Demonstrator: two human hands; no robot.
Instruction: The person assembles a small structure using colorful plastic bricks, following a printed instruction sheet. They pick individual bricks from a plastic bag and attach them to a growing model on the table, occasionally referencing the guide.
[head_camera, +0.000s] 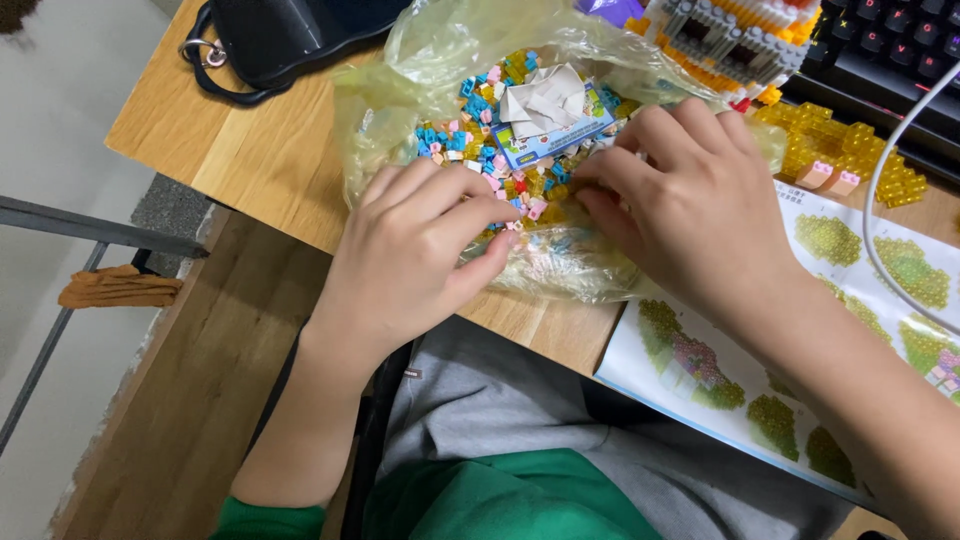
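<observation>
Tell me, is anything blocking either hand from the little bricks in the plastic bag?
Nothing visible does. The left hand and right hand both rest at the clear plastic bag, fingertips already among the small coloured bricks. A folded paper packet lies beyond them.

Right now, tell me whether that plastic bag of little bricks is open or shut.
Open. The plastic bag lies spread on the desk, and both the left hand and right hand reach the loose bricks directly.
</observation>
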